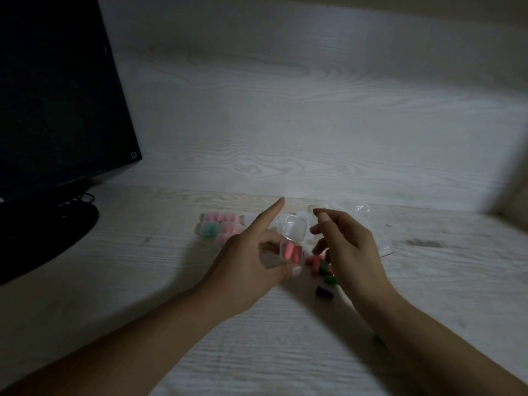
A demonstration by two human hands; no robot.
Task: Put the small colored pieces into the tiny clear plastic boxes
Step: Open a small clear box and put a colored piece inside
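**Open box in hand, loose pieces close by**

Currently the left hand (243, 264) is pinching a tiny clear plastic box with its hinged lid standing open (291, 247), thumb at the near edge, other fingers behind, index finger pointing straight out. Two salmon-pink foam pieces (292, 252) are lying inside it. The right hand (348, 252) is hovering just beside the box, fingers loosely curled and grasping nothing visible.

Risks: the box is being held only by its edges, so a nudge from the right hand could be tipping it and spilling both pieces. The lid could also be closing on a piece sitting high.

Counts: roughly four filled clear boxes (220, 225) are sitting clustered behind the left hand on the pale wood-grain worktop (143, 281), blurred. About four loose pieces (324, 277) are showing below the right hand: red, two green, one purple. One crumpled clear plastic bag (363, 212) is lying behind.
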